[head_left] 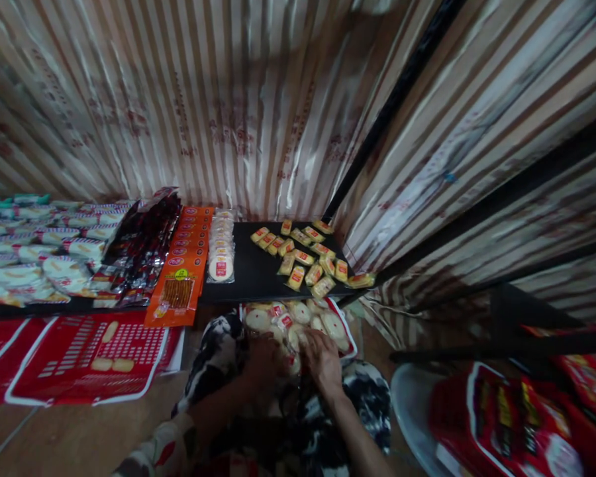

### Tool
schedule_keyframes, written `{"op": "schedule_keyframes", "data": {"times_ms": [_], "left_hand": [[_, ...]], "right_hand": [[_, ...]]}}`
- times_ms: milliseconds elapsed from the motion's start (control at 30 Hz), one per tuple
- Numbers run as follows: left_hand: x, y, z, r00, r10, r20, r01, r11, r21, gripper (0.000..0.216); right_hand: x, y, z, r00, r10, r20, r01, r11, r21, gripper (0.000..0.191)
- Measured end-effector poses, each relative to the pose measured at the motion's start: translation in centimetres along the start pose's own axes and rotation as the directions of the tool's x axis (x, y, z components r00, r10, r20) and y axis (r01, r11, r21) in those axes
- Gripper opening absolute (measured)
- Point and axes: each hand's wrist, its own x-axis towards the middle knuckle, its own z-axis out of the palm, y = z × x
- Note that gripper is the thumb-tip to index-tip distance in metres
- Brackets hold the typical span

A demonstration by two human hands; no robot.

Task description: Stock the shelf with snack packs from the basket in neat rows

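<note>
Both my hands reach into a red basket (348,338) on my lap, filled with round pale snack packets (258,320). My left hand (263,361) lies among the packets, fingers curled and dark, so what it holds is unclear. My right hand (322,361) rests on the packets with fingers bent down over them. Just beyond the basket is a black shelf (251,268) with a stack of round white packets (221,255) and several small yellow packets (305,258) scattered on it.
Orange snack packs (186,262), dark red packets (146,255) and white-green packets (34,252) line the shelf to the left. Empty red baskets (84,361) lie on the floor at left. Another red basket (516,417) and a white stool (410,404) stand at right. Striped sheeting hangs behind.
</note>
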Motion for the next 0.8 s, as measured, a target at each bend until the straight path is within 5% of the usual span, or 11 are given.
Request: {"op": "schedule_keyframes", "data": {"times_ms": [167,367,600,800], "left_hand": [[-0.6,0.6,1.7,0.999,-0.038,-0.001,0.038,0.996,-0.082,0.021],[-1.3,0.7,1.7,0.997,-0.071,-0.011,0.071,0.997,-0.035,0.021],[-0.7,0.6,2.4,0.992,-0.089,-0.084,0.086,0.995,-0.040,0.036],[-0.3,2.0,2.4,0.980,-0.115,-0.161,0.084,0.978,-0.189,0.031]], "right_hand": [[-1.4,1.1,0.4,0.983,0.018,0.183,0.024,0.975,-0.222,0.047],[-1.5,0.4,1.1,0.988,0.024,0.150,0.023,0.951,-0.310,0.042],[0.1,2.3,-0.9,0.990,-0.045,0.136,0.054,0.997,-0.063,0.043],[1.8,-0.8,-3.6,0.998,0.038,0.044,-0.047,0.976,0.212,0.040]]}}
